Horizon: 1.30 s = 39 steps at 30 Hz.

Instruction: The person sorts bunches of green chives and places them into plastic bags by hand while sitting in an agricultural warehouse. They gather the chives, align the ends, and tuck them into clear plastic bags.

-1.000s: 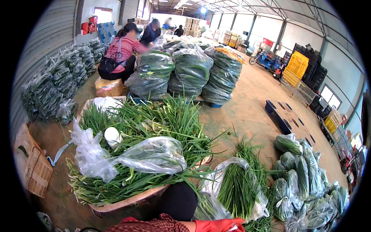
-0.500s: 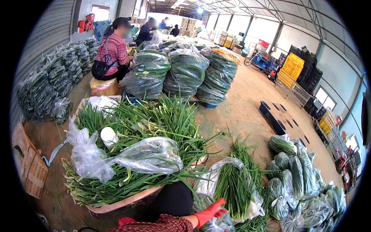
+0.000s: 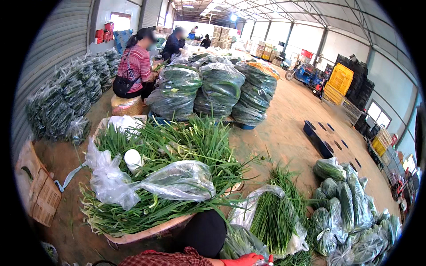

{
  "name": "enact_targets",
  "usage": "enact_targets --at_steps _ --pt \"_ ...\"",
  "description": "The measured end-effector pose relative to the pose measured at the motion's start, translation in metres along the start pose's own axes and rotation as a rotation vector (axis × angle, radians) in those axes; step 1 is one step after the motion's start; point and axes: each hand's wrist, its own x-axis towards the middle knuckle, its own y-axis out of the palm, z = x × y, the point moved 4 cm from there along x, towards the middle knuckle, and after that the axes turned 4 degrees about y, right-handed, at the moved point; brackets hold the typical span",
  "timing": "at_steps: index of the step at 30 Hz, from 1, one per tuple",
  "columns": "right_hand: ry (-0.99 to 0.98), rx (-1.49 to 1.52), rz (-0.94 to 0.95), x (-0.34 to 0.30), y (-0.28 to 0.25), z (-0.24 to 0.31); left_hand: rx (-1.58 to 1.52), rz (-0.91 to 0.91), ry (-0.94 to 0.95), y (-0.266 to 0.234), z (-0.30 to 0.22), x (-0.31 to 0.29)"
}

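Note:
My left hand point(image 3: 243, 260), in a red glove, reaches across from the left at the lower edge. It lies against a clear plastic bag point(image 3: 242, 243) holding green produce; the frame cuts off most of its fingers. Just right of it shows a sliver of red glove, seemingly my right hand point(image 3: 270, 260); its fingers are hidden. Beyond the hands, a bundle of long green garlic chives point(image 3: 273, 215) lies on an opened clear bag point(image 3: 243, 212). To the left, a wide basket point(image 3: 153, 229) is heaped with loose chives point(image 3: 186, 142), a crumpled clear bag point(image 3: 177, 179) on top.
Filled bags of green vegetables point(image 3: 341, 199) are piled at the right. Big wrapped bundles point(image 3: 177, 88) stand behind the basket, near a seated person in a striped top point(image 3: 135, 66). A plastic crate point(image 3: 42, 195) is at far left. A dark-blue pallet point(image 3: 317, 139) lies on the floor.
My left hand has moved down to the lower edge beside the bag; its fingers were spread before. The whole view has shifted slightly, with the scene now a little further right.

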Motion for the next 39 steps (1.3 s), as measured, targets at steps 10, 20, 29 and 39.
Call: enact_targets --at_steps 10,20,29,39 --pt "-0.279 0.314 0.459 -0.006 0.044 0.048 0.545 0.651 -0.495 -0.015 0.069 0.005" --pt "0.788 1.073 0.257 -0.029 0.026 -0.026 -0.15 -0.538 -0.751 -0.03 0.075 -0.007" --pt "0.713 0.152 0.245 -0.049 0.032 0.081 0.631 -0.881 -0.652 -0.118 0.085 -0.013" --pt "-0.056 -0.619 -0.084 -0.031 0.009 0.081 0.729 -0.346 -0.267 -0.03 -0.007 0.031"
